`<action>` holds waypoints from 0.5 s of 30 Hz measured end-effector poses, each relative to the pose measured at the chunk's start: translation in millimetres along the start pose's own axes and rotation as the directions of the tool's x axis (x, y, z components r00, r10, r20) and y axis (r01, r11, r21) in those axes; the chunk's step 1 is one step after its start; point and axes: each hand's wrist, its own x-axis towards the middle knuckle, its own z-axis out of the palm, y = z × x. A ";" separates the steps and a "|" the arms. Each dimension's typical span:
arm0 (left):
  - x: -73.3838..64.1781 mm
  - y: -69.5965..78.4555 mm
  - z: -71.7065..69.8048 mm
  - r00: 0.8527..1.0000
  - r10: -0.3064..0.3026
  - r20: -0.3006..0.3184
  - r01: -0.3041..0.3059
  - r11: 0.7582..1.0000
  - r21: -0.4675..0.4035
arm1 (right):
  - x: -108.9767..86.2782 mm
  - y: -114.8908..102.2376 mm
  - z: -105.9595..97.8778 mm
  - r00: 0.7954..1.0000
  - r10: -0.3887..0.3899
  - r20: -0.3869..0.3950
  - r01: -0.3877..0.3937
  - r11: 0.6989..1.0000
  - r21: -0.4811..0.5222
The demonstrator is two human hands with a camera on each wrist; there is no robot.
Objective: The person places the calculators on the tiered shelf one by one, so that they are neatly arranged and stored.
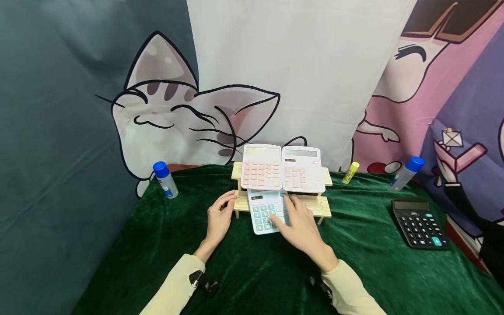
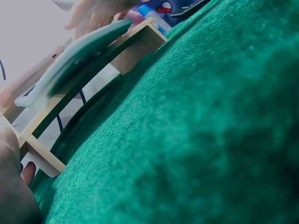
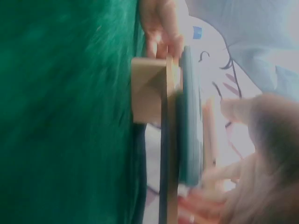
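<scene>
A two-tier wooden rack (image 1: 311,203) stands on the green cloth. On its lower tier leans a light blue calculator (image 1: 261,214), tilted back. Two pale calculators with pink keys, the left one (image 1: 261,168) and the right one (image 1: 302,170), rest side by side on the upper tier. My left hand (image 1: 220,216) holds the left end of the lower tier, fingers curled at the edge. My right hand (image 1: 301,225) is at the blue calculator's right side, fingers extended and thumb over its keys. It looks blurred in the right wrist view, so exact contact is unclear.
Left of the rack stands a blue-capped bottle (image 1: 166,180); another blue-capped bottle (image 1: 407,173) stands at the far right. A yellow glue stick (image 1: 350,173) is behind and right of the rack. A black calculator (image 1: 419,224) lies at the right. A cartoon-printed curtain (image 1: 307,65) hangs behind.
</scene>
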 end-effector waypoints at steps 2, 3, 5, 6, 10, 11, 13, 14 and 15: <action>0.2 0.5 1.4 1.000 -0.001 0.006 0.001 1.000 0.003 | -7.3 10.1 -5.8 0.999 -0.046 -0.015 0.046 0.999 -0.009; 0.4 0.6 1.9 1.000 -0.002 0.006 0.002 1.000 0.001 | -10.7 14.8 -8.6 0.997 -0.070 -0.017 0.069 0.997 -0.017; 1.1 0.1 2.1 1.000 0.004 0.002 -0.004 1.000 0.003 | -16.3 23.0 -12.9 0.994 -0.110 -0.010 0.109 0.994 -0.025; 1.4 0.1 2.0 1.000 0.006 0.000 -0.006 1.000 0.004 | -18.4 26.4 -14.3 0.992 -0.130 -0.004 0.130 0.991 -0.030; 1.9 -1.5 1.7 1.000 0.011 -0.009 -0.011 1.000 -0.001 | -22.1 34.6 -15.2 0.983 -0.182 0.022 0.183 0.982 -0.041; 1.7 -1.7 1.6 1.000 0.011 -0.008 -0.011 1.000 -0.002 | -22.2 35.3 -14.6 0.982 -0.189 0.024 0.189 0.981 -0.038; 1.1 -2.0 1.6 1.000 0.008 -0.007 -0.008 1.000 -0.003 | -22.1 35.9 -13.3 0.980 -0.198 0.018 0.198 0.979 -0.038; 0.8 -2.2 1.5 1.000 0.005 -0.006 -0.005 1.000 -0.004 | -21.9 36.1 -12.8 0.980 -0.199 0.014 0.199 0.979 -0.038; 0.7 -2.5 1.5 1.000 0.003 -0.006 -0.003 1.000 -0.006 | -21.7 36.2 -12.0 0.980 -0.199 0.011 0.200 0.979 -0.039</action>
